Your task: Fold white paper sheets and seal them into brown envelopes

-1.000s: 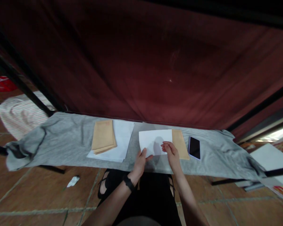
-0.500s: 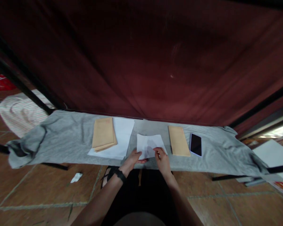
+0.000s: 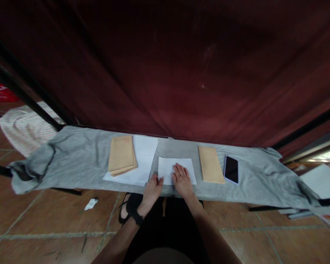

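A folded white sheet of paper [image 3: 167,168] lies on the grey cloth [image 3: 79,157] that covers a narrow table. My right hand [image 3: 182,180] rests flat on the sheet, fingers stretched out. My left hand [image 3: 152,189] touches the sheet's near left corner with its fingers bent down onto the cloth; nothing is held in it. A single tan envelope [image 3: 210,169] lies just right of the sheet. A stack of tan envelopes [image 3: 121,158] sits on white sheets [image 3: 143,157] to the left.
A black phone [image 3: 231,169] lies face up right of the single envelope. A dark red curtain [image 3: 181,73] hangs behind the table. A crumpled paper scrap [image 3: 91,204] lies on the tiled floor. A striped cloth [image 3: 24,128] is at the far left.
The white sheet was held up over the single envelope, then folded smaller and brought toward me. Now it lies flat and my right hand presses on it.
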`<state>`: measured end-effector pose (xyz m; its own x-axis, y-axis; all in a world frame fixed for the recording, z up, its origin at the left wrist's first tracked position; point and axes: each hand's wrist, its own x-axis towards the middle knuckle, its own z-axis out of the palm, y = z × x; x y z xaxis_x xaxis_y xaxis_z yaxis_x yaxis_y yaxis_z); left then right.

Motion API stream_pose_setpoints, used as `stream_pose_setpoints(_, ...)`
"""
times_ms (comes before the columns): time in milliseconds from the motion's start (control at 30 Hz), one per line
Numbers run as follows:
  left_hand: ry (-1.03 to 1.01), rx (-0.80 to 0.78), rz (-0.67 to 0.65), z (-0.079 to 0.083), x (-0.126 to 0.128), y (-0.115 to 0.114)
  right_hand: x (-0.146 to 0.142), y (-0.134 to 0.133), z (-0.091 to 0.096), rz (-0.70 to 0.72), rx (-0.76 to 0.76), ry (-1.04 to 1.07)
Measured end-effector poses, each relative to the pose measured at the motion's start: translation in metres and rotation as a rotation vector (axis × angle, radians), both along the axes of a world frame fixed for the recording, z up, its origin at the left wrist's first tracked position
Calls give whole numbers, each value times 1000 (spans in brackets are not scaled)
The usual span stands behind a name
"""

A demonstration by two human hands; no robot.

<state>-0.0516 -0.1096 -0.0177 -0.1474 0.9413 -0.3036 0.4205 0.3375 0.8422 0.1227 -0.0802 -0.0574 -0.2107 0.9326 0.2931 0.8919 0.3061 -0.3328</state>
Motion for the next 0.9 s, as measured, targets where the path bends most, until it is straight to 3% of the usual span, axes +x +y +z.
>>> stream_pose_setpoints(67, 298, 215, -28, -1, 2, -21, 1, -1, -3, -1, -6, -34)
stream_pose_setpoints(133, 362, 366, -165, -1, 13, -32, 2, -3, -4, 3, -23, -50)
stream_pose_setpoints(200, 365, 528, -341, -2, 30, -27, 4, -4, -5, 30, -38, -71)
stream_pose_setpoints(267, 422, 612, -453, -5, 48, -7, 5, -6, -4, 61, -46, -94)
stream_pose_setpoints(400, 522, 549, -526, -18, 69, 41, 2, -6, -3, 48, -54, -103)
stream_pose_setpoints(500, 536, 518, -541, -26, 67, 60, 1, -3, -5, 28, -41, -87)
stream_pose_setpoints(900, 640, 517, -381, -42, 42, 58, 0, 1, -12, -75, 19, -77)
